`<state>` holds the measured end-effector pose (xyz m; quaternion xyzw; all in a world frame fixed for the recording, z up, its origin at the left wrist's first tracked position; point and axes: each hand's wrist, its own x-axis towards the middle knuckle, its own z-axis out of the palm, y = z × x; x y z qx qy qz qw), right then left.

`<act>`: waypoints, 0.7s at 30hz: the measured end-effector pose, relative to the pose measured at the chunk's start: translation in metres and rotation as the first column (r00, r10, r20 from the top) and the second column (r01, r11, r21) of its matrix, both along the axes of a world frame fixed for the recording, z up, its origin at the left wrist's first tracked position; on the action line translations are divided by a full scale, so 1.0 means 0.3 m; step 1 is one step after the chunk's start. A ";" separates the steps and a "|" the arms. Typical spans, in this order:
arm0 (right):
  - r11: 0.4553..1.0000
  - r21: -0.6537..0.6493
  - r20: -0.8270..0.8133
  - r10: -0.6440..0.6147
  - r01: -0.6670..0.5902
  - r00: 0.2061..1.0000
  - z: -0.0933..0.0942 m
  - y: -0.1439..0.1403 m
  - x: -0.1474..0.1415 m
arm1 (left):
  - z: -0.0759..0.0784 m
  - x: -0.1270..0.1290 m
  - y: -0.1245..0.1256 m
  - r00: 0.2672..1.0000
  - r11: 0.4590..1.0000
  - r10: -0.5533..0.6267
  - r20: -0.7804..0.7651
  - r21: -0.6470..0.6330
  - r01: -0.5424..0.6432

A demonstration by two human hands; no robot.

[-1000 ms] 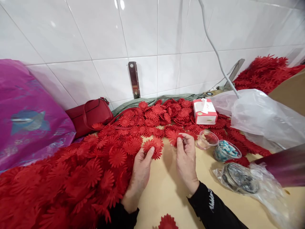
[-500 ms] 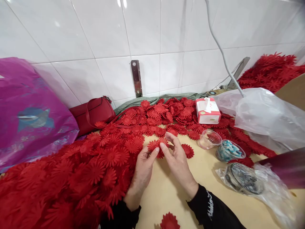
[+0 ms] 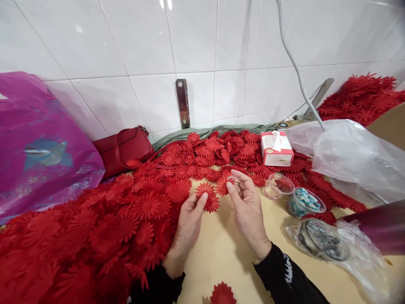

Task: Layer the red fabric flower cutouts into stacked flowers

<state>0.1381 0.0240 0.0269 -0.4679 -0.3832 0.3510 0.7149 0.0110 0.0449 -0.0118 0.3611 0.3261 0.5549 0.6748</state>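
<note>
My left hand pinches a small stack of red fabric flower pieces between thumb and fingers. My right hand holds a single red flower piece just to the right of that stack, a short gap between the two. Both hands hover over the tan table, at the edge of a big heap of the same red flowers that spreads left and towards the wall.
A red handbag and a purple plastic bag lie at the left. A tissue box, two clear cups, a clear plastic bag, a bagged round tin and a loose flower surround the hands.
My right hand put down one flower, touched the left hand's stack, and has now pulled away to the right holding a single flower. The left hand stayed in place.
</note>
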 end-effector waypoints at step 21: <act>0.997 -0.054 0.310 -0.033 0.052 0.950 0.085 -0.044 -0.057 | 0.021 -0.006 -0.018 0.947 0.988 0.051 -0.316 0.153 -0.003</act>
